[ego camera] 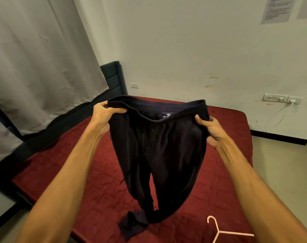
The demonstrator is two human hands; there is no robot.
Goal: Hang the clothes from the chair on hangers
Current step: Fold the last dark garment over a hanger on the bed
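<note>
You hold the dark trousers (pixel 158 146) up by the waistband, above the red mattress (pixel 61 172). Your left hand (pixel 105 114) grips the waistband's left end with the fingers curled over its hem. Your right hand (pixel 210 128) pinches the right end, thumb on the near side. The waistband sags open between them, its label facing you. The legs hang down and their cuffs crumple onto the mattress close to its near edge. A pink hanger (pixel 218 232) lies flat on the mattress beside your right forearm, apart from the cuffs. Past the mattress's right edge you have bare floor (pixel 280 163). On the left, a curtain (pixel 35 58) hangs over a dark bed frame (pixel 114 76). The far edge sits near the wall (pixel 184 50).
</note>
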